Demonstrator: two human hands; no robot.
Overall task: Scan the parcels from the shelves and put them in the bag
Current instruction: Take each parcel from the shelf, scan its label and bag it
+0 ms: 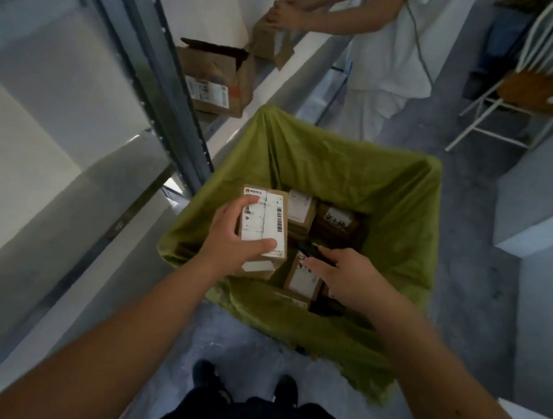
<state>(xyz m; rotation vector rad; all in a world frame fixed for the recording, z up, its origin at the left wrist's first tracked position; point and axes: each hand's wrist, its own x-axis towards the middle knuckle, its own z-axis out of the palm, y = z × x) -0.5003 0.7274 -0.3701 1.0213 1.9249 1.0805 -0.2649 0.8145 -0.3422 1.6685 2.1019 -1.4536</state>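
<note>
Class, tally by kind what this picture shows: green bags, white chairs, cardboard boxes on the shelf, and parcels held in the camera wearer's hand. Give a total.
green bag: 1
white chair: 1
cardboard boxes on the shelf: 2, the open box and the far box that another person handles
held parcel, gripped by the left hand: 1
Total: 5

A white chair (537, 84) with a brown seat stands on the grey floor (461, 265), far up and right of the hands. Another person (387, 39) in white stands beyond them. Dark shoes (285, 388) show below.
</note>
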